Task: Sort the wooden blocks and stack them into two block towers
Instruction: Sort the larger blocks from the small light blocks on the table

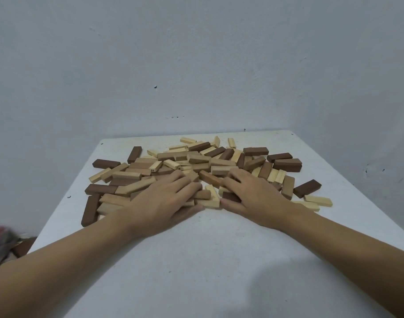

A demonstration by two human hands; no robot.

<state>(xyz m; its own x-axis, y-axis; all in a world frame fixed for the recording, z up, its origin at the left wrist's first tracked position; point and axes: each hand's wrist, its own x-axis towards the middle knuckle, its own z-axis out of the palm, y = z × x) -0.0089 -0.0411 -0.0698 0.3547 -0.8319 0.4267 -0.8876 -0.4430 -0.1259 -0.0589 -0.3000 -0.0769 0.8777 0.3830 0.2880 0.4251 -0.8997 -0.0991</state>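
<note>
Where the white table (208, 260) meets a bare grey wall (196, 65), wooden blocks (219, 161) lie jumbled across its far half. The left hand (159, 203) and right hand (254, 198) lie flat, fingers spread, on the pile's near edge, hiding some; a blurred shape (1, 244) is cut off at left.

The block heap (196, 161) covers the counter's (208, 260) far half, toward 12 o'clock, with the wall (196, 65) behind it. The left grip (159, 203) rests on the heap's edge at 7 o'clock and the right grip (254, 198) at 5 o'clock. 1 stray block (307, 188) lies at 4 o'clock, beyond the right grip.
</note>
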